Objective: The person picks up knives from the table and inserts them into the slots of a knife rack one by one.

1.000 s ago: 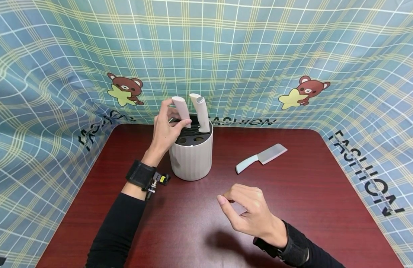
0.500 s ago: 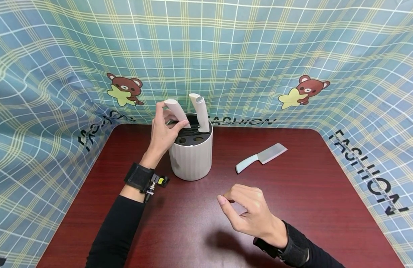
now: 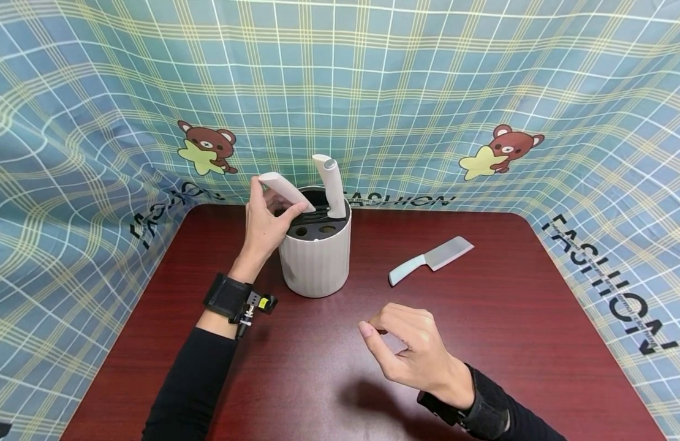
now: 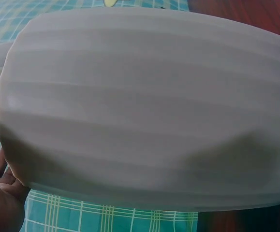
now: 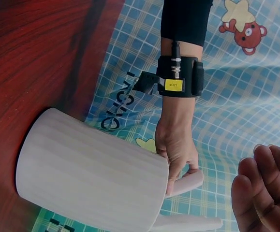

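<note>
3 handles [image 3: 335,191] in wht holder [image 3: 315,269]; L hand [image 3: 264,225] grips tilted leftmost handle [image 3: 287,188].

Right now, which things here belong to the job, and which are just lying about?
In the job, it seems:
left hand, gripping the tilted white handle
knife holder

Apparently not in use:
cleaver, lying on the table
patterned cloth, just a backdrop
</note>
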The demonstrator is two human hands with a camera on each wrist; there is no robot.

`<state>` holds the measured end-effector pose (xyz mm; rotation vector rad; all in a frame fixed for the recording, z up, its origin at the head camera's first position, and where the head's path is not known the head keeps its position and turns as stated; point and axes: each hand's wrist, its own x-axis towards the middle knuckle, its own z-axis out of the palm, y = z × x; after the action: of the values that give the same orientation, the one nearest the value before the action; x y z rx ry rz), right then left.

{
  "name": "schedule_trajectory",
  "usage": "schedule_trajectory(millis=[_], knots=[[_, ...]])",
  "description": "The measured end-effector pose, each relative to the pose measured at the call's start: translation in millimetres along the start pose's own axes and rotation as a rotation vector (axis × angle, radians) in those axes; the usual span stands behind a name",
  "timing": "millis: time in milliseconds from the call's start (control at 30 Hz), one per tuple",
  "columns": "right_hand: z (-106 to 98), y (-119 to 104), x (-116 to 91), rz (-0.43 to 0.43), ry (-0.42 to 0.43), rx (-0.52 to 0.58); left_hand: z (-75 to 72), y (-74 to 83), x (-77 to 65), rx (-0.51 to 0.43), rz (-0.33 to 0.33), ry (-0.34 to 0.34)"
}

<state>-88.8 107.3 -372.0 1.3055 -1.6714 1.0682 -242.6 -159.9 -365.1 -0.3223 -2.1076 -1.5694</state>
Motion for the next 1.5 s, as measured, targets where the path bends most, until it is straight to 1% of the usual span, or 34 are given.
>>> schedule_trajectory(millis=[200,300,367,600,667,833,967,1133,1233,1300,1367,1500], knots=[[0.5,0.2,-0.3,0.003,0.002,-0.001,-2.5,-1.5,-1.7,0.034,0.023,0.029],[0.9,0.2,-0.5,0.005,0.002,0.000,-5.4,-1.1,-3.6,0.060,0.046,0.068],[1.1,0.1,-0.6,0.006,0.002,-0.001,-7.6,-1.3,-4.9,0.083,0.073,0.104],[2.0,1.0,-0.2,-0.004,0.002,-0.003,-13.8,5.1,-15.9,0.154,0.204,0.234],[2.4,1.4,-0.2,-0.006,0.003,-0.004,-14.4,8.4,-21.0,0.175,0.249,0.258],[3.2,1.8,-1.0,-0.007,0.009,-0.005,-13.7,15.5,-37.1,0.222,0.361,0.280],[3.6,2.5,-1.4,0.002,0.012,-0.009,-11.2,25.6,-50.7,0.258,0.461,0.268],[4.0,2.6,-1.2,0.021,0.009,-0.009,-4.5,44.5,-68.2,0.308,0.590,0.204],[4.2,2.5,-1.1,0.026,0.008,-0.010,-0.2,55.3,-79.4,0.340,0.652,0.170],[4.3,2.2,-1.3,0.032,0.010,-0.017,2.3,61.4,-86.7,0.355,0.676,0.151],[4.2,1.8,-1.8,0.039,0.015,-0.024,4.6,66.7,-93.8,0.366,0.685,0.131],[3.8,1.1,-3.3,0.050,0.021,-0.033,9.2,74.2,-108.7,0.369,0.678,0.086]])
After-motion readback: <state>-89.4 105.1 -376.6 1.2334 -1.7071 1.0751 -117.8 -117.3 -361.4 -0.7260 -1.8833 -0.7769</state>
